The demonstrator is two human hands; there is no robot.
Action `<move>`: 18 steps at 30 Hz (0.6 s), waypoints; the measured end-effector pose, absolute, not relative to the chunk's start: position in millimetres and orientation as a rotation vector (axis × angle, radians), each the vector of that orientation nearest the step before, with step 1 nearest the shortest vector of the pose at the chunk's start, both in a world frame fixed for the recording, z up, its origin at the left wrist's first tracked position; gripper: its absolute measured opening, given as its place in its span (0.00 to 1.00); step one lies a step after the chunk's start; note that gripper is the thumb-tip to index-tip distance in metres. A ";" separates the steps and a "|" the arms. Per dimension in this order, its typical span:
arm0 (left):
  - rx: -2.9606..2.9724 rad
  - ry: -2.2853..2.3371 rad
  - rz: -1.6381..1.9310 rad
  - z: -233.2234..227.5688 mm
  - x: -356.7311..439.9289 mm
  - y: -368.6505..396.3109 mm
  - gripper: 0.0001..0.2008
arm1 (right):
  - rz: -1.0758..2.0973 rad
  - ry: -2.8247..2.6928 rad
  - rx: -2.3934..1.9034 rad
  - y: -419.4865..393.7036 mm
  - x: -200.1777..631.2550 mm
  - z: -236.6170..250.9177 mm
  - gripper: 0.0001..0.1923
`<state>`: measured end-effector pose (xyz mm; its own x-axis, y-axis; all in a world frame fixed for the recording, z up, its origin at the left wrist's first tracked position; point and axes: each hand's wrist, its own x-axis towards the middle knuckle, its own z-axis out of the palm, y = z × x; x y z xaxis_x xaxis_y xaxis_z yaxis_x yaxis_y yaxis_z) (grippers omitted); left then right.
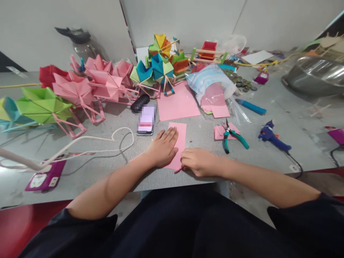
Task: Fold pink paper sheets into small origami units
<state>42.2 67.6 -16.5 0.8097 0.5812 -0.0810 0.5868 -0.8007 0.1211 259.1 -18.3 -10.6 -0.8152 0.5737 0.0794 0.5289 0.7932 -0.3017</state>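
A folded pink paper sheet (pixel 180 138) lies on the grey table (pixel 113 168) in front of me. My left hand (pixel 163 147) lies flat on it with the fingers spread, pressing it down. My right hand (pixel 197 161) is curled at the sheet's near right corner, with its fingertips pinching the paper's lower edge.
A phone (pixel 146 120) and a larger pink sheet (pixel 177 102) lie just beyond. Green-handled pliers (pixel 231 138), a blue glue gun (pixel 271 136) and a blue marker (pixel 251 106) sit to the right. Paper wheel models (pixel 80 89) crowd the left and back. A white cable (pixel 88 143) loops at left.
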 end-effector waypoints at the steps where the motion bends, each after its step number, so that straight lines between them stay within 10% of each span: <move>1: 2.852 0.928 -0.058 -16.7 42.5 67.6 0.36 | 0.416 -2.820 -0.851 -22.2 260.1 -9.9 0.06; 18: 2.796 0.801 -0.016 -21.4 35.5 69.8 0.64 | 0.352 -2.155 -1.649 -2.9 271.5 -15.7 0.12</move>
<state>35.5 69.8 -21.4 0.8502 0.5213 -0.0739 0.5237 -0.8232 0.2192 271.5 -2.9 -15.7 -0.2218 0.9616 0.1617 0.8602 0.2710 -0.4319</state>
